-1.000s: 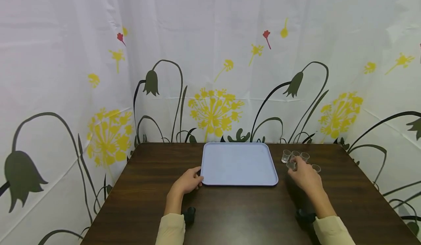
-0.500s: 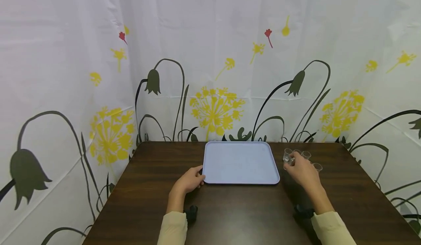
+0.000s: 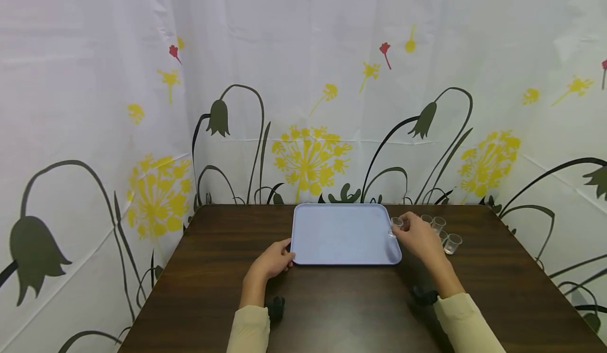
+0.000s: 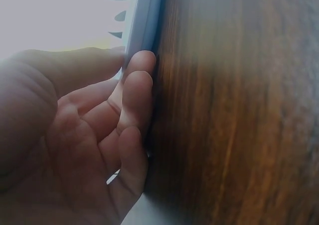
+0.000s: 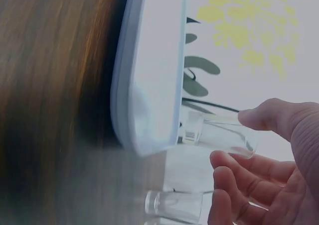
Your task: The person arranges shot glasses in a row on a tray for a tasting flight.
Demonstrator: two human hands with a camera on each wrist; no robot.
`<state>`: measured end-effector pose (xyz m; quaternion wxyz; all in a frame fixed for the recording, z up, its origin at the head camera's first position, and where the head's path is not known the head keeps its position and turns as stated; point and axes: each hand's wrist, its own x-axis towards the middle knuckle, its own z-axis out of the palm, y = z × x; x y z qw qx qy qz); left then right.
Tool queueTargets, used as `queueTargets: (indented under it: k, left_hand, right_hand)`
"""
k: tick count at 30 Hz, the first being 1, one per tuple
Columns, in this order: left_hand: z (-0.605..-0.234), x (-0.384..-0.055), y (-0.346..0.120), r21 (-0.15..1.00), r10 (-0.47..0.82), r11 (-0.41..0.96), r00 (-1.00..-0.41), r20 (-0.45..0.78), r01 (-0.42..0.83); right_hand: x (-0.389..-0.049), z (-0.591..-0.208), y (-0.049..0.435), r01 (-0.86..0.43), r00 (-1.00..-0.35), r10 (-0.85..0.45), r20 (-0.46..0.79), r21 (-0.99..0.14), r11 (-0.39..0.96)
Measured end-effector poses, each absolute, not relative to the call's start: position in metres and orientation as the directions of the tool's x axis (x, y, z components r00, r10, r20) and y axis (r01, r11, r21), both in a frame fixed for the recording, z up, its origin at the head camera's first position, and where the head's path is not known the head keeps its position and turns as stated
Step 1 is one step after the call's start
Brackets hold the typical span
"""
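A small clear shot glass [image 3: 395, 225] hangs over the right rim of the pale blue tray [image 3: 346, 234]. My right hand [image 3: 421, 239] pinches it between thumb and fingers. In the right wrist view the glass [image 5: 222, 133] is just above the tray's rim [image 5: 128, 75]. On the tray's left side, my left hand [image 3: 272, 261] grips the edge near the front corner. The left wrist view has the thumb against the rim [image 4: 142, 26] and the fingertips [image 4: 141, 61] curled at its underside. Seen from the head, fingers partly cover the held glass.
Several more shot glasses [image 3: 452, 243] stand on the table to the right of my right hand, one of them [image 5: 174, 205] low in the right wrist view. The dark wooden table [image 3: 341, 311] ends at the back against a flowered curtain [image 3: 303, 79].
My right hand has picked a shot glass from the group and carried it left to the tray's right edge. My left hand stays at the tray's left edge.
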<state>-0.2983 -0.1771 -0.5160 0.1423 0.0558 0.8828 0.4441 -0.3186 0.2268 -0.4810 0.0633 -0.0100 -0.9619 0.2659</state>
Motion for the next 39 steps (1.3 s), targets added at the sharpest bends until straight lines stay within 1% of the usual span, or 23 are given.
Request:
queueTargets:
  k: [7, 11, 16, 25, 33, 39]
  left_hand:
    - [-0.512, -0.298, -0.176, 0.787, 0.218, 0.617, -0.957, -0.19, -0.016]
    - [-0.51, -0.298, -0.174, 0.761, 0.202, 0.648, -0.958, -0.203, -0.024]
    - [-0.51, -0.297, -0.173, 0.749, 0.194, 0.662, -0.958, -0.213, -0.032]
    - [-0.511, -0.297, -0.173, 0.749, 0.205, 0.663, -0.96, -0.188, -0.006]
    - [-0.513, -0.298, -0.174, 0.76, 0.213, 0.65, -0.958, -0.194, -0.009]
    - [-0.512, -0.298, -0.176, 0.756, 0.208, 0.654, -0.956, -0.206, -0.021]
  right_hand:
    - [-0.326, -0.48, 0.209, -0.022, -0.99, 0.056, 0.132, -0.522, 0.853]
    - [-0.331, -0.481, 0.199, -0.036, -0.984, 0.056, 0.17, -0.499, 0.866]
    - [-0.336, -0.483, 0.185, -0.058, -0.979, 0.049, 0.2, -0.499, 0.865]
    - [-0.344, -0.485, 0.16, -0.071, -0.984, 0.023, 0.178, -0.506, 0.86]
    - [-0.349, -0.483, 0.137, -0.072, -0.988, 0.009, 0.153, -0.512, 0.856]
    - [-0.352, -0.481, 0.115, -0.119, -0.986, -0.038, 0.164, -0.523, 0.844]
